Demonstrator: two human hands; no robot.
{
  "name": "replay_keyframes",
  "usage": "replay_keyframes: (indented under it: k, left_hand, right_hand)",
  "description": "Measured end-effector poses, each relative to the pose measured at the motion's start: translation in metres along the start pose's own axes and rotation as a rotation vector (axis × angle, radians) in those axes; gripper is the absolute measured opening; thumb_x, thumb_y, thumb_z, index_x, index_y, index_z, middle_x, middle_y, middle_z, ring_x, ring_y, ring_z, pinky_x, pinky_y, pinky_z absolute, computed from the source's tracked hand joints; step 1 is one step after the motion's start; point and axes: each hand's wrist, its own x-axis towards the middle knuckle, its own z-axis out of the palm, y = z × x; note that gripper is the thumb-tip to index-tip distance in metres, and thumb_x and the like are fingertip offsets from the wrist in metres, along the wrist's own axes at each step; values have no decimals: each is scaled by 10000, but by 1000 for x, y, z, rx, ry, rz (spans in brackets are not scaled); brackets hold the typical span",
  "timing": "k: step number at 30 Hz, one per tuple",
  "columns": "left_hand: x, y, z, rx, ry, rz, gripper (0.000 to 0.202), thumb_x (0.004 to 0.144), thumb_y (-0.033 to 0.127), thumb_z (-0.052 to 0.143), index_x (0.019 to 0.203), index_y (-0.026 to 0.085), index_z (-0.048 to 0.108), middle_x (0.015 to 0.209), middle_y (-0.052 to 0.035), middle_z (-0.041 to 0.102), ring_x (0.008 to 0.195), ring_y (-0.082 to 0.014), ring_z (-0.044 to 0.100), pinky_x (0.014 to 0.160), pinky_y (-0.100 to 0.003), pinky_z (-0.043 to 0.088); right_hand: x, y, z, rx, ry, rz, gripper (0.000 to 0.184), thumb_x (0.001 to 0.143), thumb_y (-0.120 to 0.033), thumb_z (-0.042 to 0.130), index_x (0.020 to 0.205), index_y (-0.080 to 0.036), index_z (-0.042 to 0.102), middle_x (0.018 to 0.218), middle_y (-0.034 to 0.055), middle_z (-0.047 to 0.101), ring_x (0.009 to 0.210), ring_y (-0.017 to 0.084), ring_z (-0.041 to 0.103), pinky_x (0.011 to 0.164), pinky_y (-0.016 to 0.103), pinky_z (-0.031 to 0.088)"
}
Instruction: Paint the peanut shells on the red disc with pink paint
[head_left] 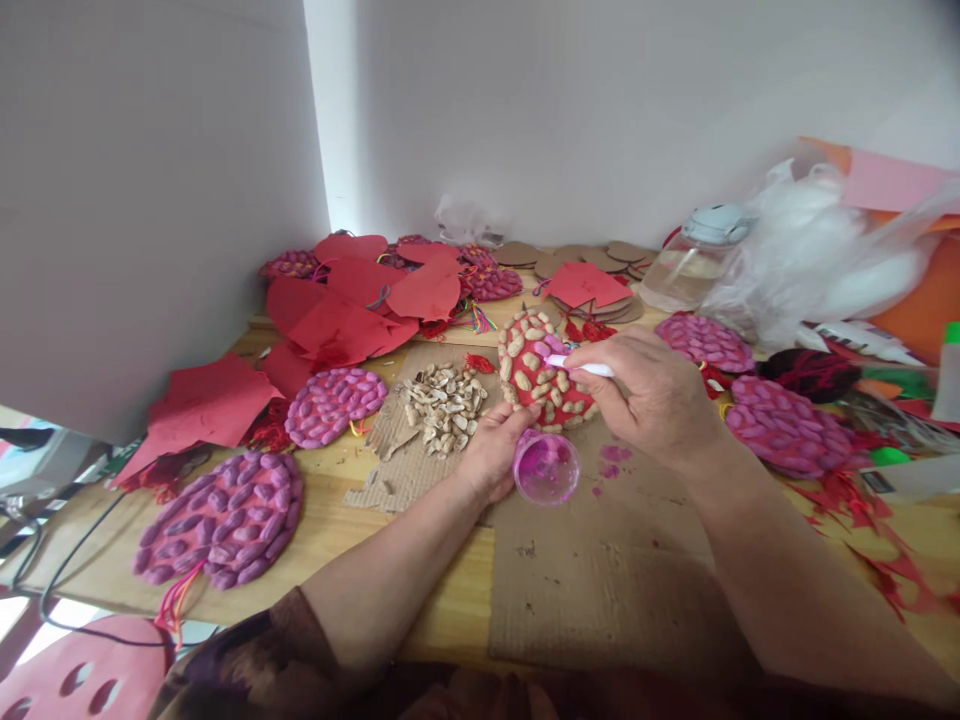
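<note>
A red plaque [536, 372] set with tan peanut shells is raised off the table in front of me. My left hand [496, 448] grips its lower left edge between thumb and fingers. In my right hand [651, 392] is a white-handled paintbrush [596, 369], its tip touching shells near the plaque's top middle. Those few shells are pink-purple; the others are bare. Just below the plaque, beside my left hand, a clear cup [547, 470] contains bright purple paint. Purple stains mark the cardboard sheet [600, 570] under my hands.
Loose peanut shells [444, 408] are heaped left of my hands. Purple peanut-covered plaques lie at left [225, 515] and right [787, 425]. Red paper cutouts [360, 290], brown cardboard shapes [581, 262], a lidded jar [694, 262] and plastic bags [817, 240] fill the back.
</note>
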Motion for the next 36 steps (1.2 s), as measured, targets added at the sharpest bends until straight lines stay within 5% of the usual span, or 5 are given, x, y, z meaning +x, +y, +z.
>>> replay_keyframes:
  k: [14, 21, 32, 36]
  left_hand:
    - [1, 0, 0, -23, -26, -16, 465, 513, 340, 1031, 829, 155, 745, 776, -42, 780, 605, -149, 675, 628, -279, 542]
    - [2, -3, -3, 28, -21, -5, 398, 583, 329, 996, 814, 149, 726, 740, -34, 741, 574, -122, 610, 601, -265, 482]
    - [1, -1, -2, 46, 2, -13, 380, 637, 335, 971, 760, 168, 652, 653, 7, 653, 526, -102, 531, 561, -256, 414]
    - [1, 1, 0, 20, 20, -17, 407, 631, 327, 973, 709, 180, 601, 602, 34, 600, 501, -89, 496, 556, -250, 408]
  right_hand:
    - [-2, 2, 2, -36, 12, -16, 148, 986, -124, 657, 1077, -237, 687, 990, 23, 808, 892, 205, 719, 845, 346, 570]
    - [-1, -1, 3, -37, 70, -7, 140, 999, -153, 650, 1094, -238, 708, 986, 32, 821, 863, 210, 728, 803, 352, 577]
    - [-3, 3, 1, -25, -11, 59, 130, 1004, -181, 634, 1067, -258, 716, 989, 23, 815, 893, 219, 744, 835, 382, 587]
    - [1, -5, -13, -5, 54, 79, 80, 1001, -215, 664, 1051, -233, 724, 983, 44, 815, 896, 218, 758, 820, 369, 587]
